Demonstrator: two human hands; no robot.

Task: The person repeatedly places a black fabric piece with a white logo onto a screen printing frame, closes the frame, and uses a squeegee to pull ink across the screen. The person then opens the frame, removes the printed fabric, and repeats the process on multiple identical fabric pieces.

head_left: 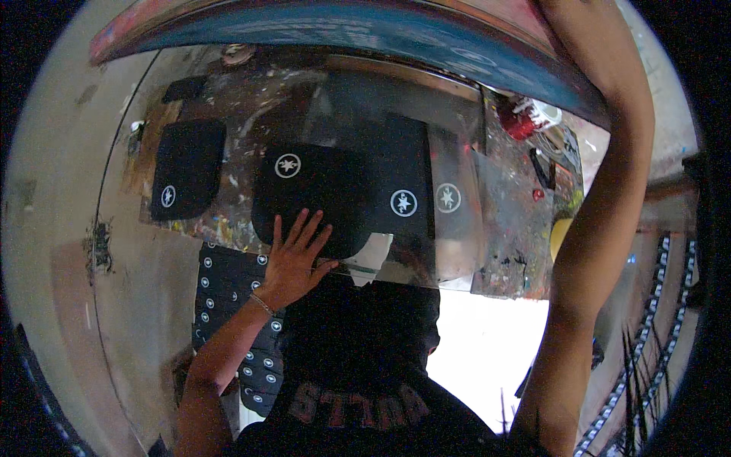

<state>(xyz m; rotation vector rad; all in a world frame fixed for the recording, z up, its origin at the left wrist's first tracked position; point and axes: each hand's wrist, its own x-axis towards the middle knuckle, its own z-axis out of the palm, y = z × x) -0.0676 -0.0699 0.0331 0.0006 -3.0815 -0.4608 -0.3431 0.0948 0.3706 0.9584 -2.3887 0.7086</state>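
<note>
My left hand [295, 259] lies flat with fingers spread on the lower edge of a black fabric piece [320, 190]. This piece bears a round white emblem [288, 165] at its upper left and a second white emblem [403, 203] to the right. My right arm [609, 206] is raised along the right side to a tilted frame [365, 30] with a blue, screen-like face, above the far side of the table. The right hand itself is past the upper edge of the picture, so its grip is hidden.
Another black piece [190, 171] with an emblem lies at the table's left. A similar emblem [448, 198] sits on a see-through sheet. A red can [519, 120] smeared white stands at the far right. Emblem-patterned dark fabric [221, 286] hangs below the paint-stained table [510, 263].
</note>
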